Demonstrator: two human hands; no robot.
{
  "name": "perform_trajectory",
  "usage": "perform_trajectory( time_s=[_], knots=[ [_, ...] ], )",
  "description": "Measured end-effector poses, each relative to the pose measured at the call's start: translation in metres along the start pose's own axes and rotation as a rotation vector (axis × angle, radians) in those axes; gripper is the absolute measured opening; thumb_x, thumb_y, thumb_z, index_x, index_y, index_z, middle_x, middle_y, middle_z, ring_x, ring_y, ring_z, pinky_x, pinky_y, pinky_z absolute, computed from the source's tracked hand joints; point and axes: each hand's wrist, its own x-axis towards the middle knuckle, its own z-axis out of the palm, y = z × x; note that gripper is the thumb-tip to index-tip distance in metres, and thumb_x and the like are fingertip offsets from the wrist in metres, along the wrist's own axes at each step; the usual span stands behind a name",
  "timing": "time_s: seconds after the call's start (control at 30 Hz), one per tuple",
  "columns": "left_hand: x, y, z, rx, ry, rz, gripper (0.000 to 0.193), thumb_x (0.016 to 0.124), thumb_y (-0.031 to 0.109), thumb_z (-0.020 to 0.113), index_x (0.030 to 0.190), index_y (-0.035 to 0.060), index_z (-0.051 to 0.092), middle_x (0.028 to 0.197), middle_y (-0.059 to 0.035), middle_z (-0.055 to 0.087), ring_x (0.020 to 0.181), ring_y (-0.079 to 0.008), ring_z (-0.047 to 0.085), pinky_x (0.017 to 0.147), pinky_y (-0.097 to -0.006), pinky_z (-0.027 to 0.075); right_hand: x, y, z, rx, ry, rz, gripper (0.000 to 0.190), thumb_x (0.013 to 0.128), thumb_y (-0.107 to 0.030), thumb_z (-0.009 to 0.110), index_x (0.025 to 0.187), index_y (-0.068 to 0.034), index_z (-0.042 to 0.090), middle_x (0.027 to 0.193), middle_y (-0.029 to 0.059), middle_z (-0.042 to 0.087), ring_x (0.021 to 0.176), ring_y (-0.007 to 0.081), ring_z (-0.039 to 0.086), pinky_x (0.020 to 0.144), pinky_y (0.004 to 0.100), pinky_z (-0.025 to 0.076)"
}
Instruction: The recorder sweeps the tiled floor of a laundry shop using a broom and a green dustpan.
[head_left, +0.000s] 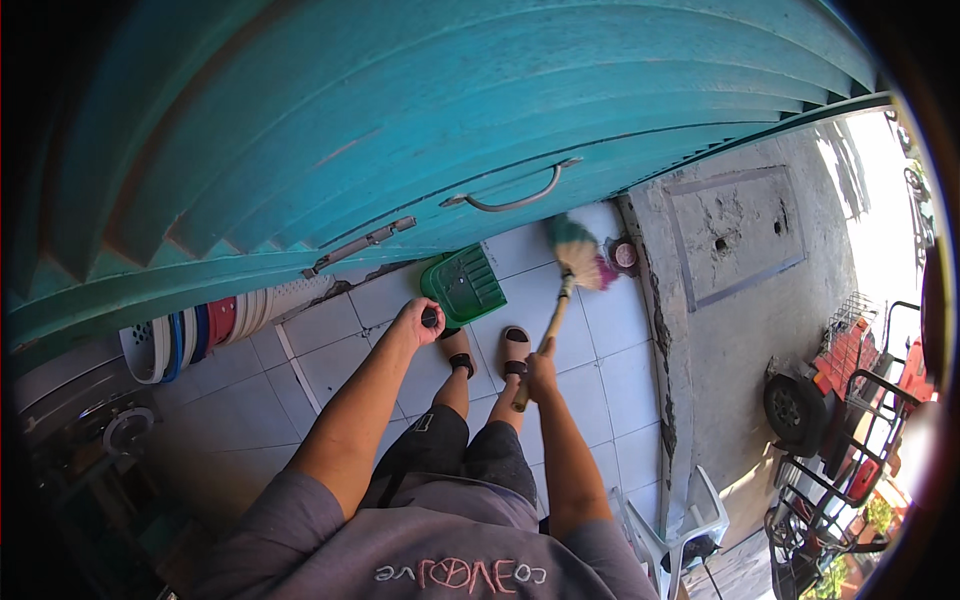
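My left hand (418, 321) is closed around the black-ended handle of a green plastic dustpan (466, 283). The pan rests on or just above the white floor tiles (517, 315), close to the foot of a turquoise door; bits of dirt show in it. In my right hand (541, 371) is the pale wooden handle of a soft broom (576, 255) with green, straw and purple bristles. Its blurred head is at the tiles to the right of the dustpan, between the door and a small round pinkish thing (624, 255) that I cannot identify.
The turquoise louvred door (450, 112) with a metal pull handle (517, 196) and bolt (360, 247) rises ahead. A concrete ledge (645, 315) edges the tiles at right. Stacked plastic basins (202, 334) stand left, a white plastic chair (675, 525) lower right, a red wheeled vehicle (832, 390) outside.
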Motion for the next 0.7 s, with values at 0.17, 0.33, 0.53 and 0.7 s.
perform_trajectory(
  time_s=[0.17, 0.33, 0.53, 0.7],
  knots=[
    [-0.002, 0.009, -0.012, -0.095, 0.052, -0.003, 0.005, 0.062, 0.003, 0.04, 0.059, 0.0002, 0.036, 0.047, -0.0053, 0.039, 0.037, -0.0125, 0.041, 0.036, -0.0179, 0.039, -0.067, 0.043, 0.055, -0.182, -0.204, -0.452, 0.06, 0.066, -0.008, 0.041, 0.117, -0.013, 0.009, 0.06, 0.011, 0.045, 0.041, 0.0191, 0.045, 0.034, 0.0298, 0.038],
    [-0.022, 0.021, -0.067, -0.171, 0.028, -0.052, 0.015, 0.062, 0.004, 0.044, 0.07, -0.0036, 0.034, 0.057, -0.008, 0.041, 0.041, -0.0112, 0.043, 0.035, -0.0168, 0.038, -0.106, 0.053, -0.018, -0.043, -0.325, -0.132, 0.063, 0.065, -0.005, 0.04, 0.118, -0.018, 0.009, 0.057, 0.0082, 0.042, 0.038, 0.0169, 0.04, 0.034, 0.028, 0.036],
    [-0.046, 0.027, -0.117, -0.219, 0.005, -0.099, 0.015, 0.062, 0.005, 0.045, 0.07, -0.0032, 0.035, 0.062, -0.0087, 0.041, 0.044, -0.0096, 0.043, 0.035, -0.0158, 0.038, -0.078, 0.0, -0.067, 0.139, -0.122, -0.007, 0.065, 0.064, -0.002, 0.034, 0.117, -0.019, 0.001, 0.059, 0.0059, 0.038, 0.038, 0.0138, 0.038, 0.031, 0.0257, 0.036],
    [-0.026, 0.033, -0.103, -0.244, -0.077, -0.069, 0.02, 0.061, 0.004, 0.046, 0.071, -0.0052, 0.032, 0.062, -0.0075, 0.039, 0.044, -0.0103, 0.043, 0.036, -0.0162, 0.038, -0.009, 0.013, 0.019, 0.088, -0.173, -0.099, 0.062, 0.067, -0.008, 0.034, 0.116, -0.024, 0.0, 0.058, 0.007, 0.037, 0.041, 0.016, 0.038, 0.034, 0.0288, 0.036]
  ],
)
